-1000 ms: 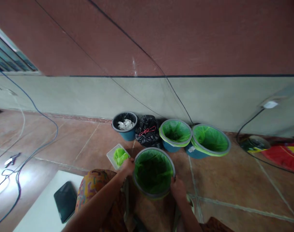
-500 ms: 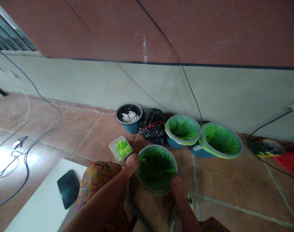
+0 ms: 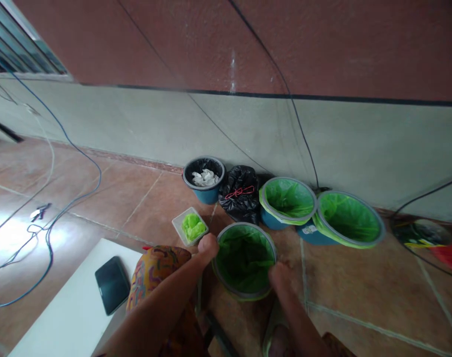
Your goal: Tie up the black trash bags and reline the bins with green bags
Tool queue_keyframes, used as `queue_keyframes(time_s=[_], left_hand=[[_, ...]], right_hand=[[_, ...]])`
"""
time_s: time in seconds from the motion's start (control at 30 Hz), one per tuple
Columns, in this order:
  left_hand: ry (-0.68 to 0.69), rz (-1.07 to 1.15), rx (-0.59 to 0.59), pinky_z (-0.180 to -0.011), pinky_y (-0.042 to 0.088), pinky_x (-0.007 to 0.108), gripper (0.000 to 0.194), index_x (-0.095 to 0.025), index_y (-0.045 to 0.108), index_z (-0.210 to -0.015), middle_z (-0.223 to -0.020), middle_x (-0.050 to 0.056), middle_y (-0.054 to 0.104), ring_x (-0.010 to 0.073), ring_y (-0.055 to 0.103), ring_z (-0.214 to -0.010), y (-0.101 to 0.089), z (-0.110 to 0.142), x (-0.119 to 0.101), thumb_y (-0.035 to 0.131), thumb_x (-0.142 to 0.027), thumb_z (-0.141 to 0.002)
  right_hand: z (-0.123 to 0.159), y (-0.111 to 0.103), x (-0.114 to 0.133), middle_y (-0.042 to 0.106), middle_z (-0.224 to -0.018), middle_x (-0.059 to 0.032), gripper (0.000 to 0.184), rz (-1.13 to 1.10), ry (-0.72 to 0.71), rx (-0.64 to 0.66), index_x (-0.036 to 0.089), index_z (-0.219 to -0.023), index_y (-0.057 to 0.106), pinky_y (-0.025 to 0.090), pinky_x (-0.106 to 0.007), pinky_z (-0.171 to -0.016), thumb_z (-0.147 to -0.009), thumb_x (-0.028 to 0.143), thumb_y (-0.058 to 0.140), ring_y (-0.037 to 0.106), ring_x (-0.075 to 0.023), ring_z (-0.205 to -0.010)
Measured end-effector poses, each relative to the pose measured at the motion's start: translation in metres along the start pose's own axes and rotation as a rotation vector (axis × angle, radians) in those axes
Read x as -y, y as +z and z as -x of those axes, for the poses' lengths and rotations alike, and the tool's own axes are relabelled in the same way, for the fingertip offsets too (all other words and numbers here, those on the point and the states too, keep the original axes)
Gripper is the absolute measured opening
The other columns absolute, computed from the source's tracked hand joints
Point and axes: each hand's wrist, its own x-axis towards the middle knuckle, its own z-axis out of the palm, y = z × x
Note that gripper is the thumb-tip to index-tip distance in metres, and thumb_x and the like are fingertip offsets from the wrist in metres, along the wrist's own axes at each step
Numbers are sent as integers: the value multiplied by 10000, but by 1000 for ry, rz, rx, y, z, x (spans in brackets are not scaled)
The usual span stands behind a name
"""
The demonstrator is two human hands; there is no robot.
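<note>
A round waste bin [image 3: 225,283] with a grey rim stands on the floor between my legs, lined with a green bin bag [image 3: 244,258] folded over its edge. My left hand [image 3: 209,246] is closed on the rim at the left side. At the right side my right hand [image 3: 280,274] also grips the edge, fingers curled and partly hidden. Just beyond my left hand sits a clear square tub [image 3: 179,225] holding crumpled bright green bags [image 3: 193,227].
Against the wall stand a blue bin with a black liner [image 3: 204,193], a tied black rubbish bag [image 3: 240,198] and two green-lined bins [image 3: 274,218] [image 3: 324,233]. A phone [image 3: 113,285] lies on a white surface [image 3: 65,312] at left. Cables [image 3: 77,198] trail across the floor.
The view has shifted slightly, so everything appears a little further right. Both hands stay at the rim of the bin, which has not visibly moved on the floor.
</note>
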Motion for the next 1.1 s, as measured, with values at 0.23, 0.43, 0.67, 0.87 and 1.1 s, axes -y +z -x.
queue_keyframes(time_s=[0.23, 0.43, 0.67, 0.87, 1.1], left_hand=[[-53, -17, 20, -793, 482, 240, 237, -172, 744, -975, -1072, 100, 733, 212, 665, -1013, 1, 1, -2, 551, -163, -840], [-61, -20, 57, -792, 489, 264, 219, -181, 733, -977, -1095, 102, 725, 230, 670, -1026, 0, -1, -3, 558, -180, -845], [-61, -4, 56, -790, 500, 268, 229, -180, 716, -1009, -1086, 109, 722, 235, 676, -1024, 0, 5, -4, 539, -190, -863], [-79, 3, 44, -797, 502, 266, 238, -182, 721, -1025, -1096, 103, 726, 235, 672, -1043, 2, 3, -3, 542, -199, -869], [-61, -5, 43, -805, 504, 251, 237, -180, 724, -1025, -1092, 102, 728, 220, 676, -1031, 4, 6, -3, 543, -199, -873]], right_hand=[[-35, -14, 49, 462, -1441, -177, 641, 79, -263, -139, 48, -1501, 287, 393, -360, -998, -865, 95, 357, 466, -292, -1269], [-45, 3, 45, 478, -1405, -183, 702, 149, -261, -132, 53, -1525, 240, 410, -353, -971, -829, 42, 330, 481, -281, -1240], [-40, -12, 68, 324, -1564, -160, 651, 217, -273, -131, 87, -1517, 294, 367, -515, -1045, -869, 31, 250, 339, -333, -1383], [-43, -6, 106, 254, -1610, -103, 662, 222, -467, -72, 122, -1531, 280, 334, -488, -1099, -881, 15, 211, 236, -304, -1457], [-38, -13, 107, 218, -1620, -115, 683, 152, -446, -2, 119, -1527, 279, 334, -475, -1102, -853, 53, 361, 227, -305, -1464]])
